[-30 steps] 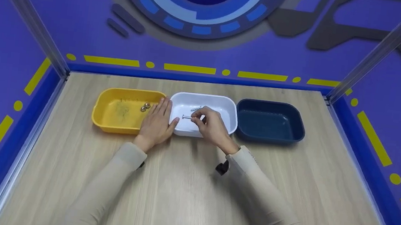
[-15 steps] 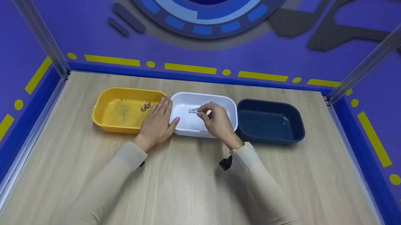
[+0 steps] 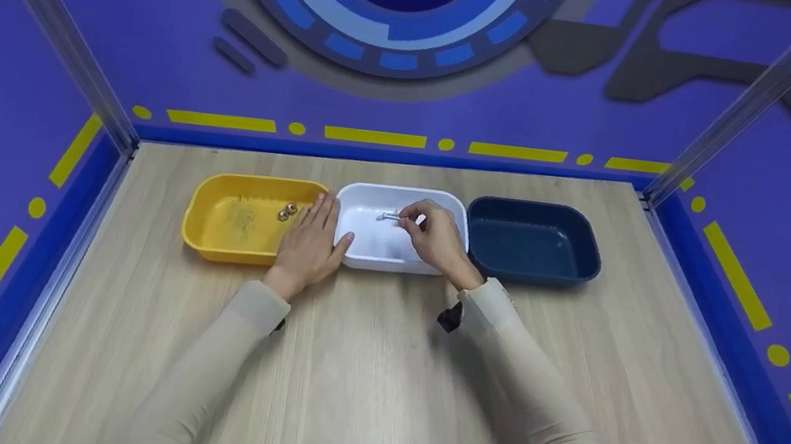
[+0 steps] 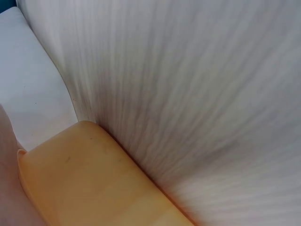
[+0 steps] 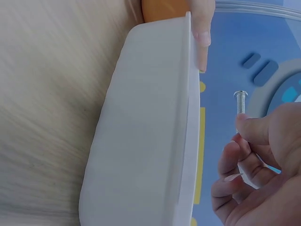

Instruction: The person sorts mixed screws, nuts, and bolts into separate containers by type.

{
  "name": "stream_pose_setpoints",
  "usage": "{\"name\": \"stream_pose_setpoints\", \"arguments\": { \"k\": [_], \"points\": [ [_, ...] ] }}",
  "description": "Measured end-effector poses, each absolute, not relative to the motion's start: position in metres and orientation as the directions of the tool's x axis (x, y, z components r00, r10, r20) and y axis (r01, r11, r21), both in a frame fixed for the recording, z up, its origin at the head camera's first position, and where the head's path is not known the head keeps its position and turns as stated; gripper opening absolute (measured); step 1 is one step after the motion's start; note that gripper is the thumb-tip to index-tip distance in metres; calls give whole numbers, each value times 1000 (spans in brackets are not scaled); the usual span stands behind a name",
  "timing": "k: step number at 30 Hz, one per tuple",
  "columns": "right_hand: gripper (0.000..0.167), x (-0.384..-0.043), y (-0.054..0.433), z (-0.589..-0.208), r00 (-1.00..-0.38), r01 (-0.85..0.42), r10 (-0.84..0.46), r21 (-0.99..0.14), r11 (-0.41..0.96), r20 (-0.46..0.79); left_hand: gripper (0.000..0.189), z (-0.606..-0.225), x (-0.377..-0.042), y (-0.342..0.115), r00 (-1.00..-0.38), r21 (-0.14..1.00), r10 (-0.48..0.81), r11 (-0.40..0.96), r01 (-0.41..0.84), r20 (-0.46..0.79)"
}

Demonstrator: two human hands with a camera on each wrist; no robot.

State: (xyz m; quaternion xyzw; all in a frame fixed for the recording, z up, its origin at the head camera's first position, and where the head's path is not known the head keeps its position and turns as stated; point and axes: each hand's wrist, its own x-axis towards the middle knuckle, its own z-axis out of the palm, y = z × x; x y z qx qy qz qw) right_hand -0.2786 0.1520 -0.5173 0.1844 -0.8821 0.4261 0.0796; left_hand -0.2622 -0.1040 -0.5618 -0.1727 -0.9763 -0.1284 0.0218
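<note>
My right hand pinches a silver screw between thumb and fingertips, over the white tray. In the right wrist view the screw's flat head and threaded shank point up, away from the fingers. In the head view the screw overlaps other small silver metal lying on the tray floor. My left hand lies with straight fingers across the adjoining rims of the yellow tray and the white tray, its thumb over the white tray's edge. Two small shiny copper-coloured pieces lie in the yellow tray beside the left fingers.
A dark blue tray stands directly right of the white one, so the three trays form a row. The light wooden table is bounded by purple-blue panels at the back and both sides.
My right hand has moved up and to the right over the white tray with the screw, further from the left hand. The left hand has stayed in place.
</note>
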Motion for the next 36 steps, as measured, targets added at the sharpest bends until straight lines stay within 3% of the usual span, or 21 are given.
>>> {"name": "stream_pose_setpoints", "arguments": {
  "k": [11,36],
  "points": [
    [9,-289,147,-523,-948,-317,-223,-734,601,227,79,-561,-262,-104,-942,231,325,913,336,85],
    [8,-301,147,-536,-960,-280,-204,-712,644,193,80,-564,-262,-103,-942,240,324,911,336,91]
  ]
}}
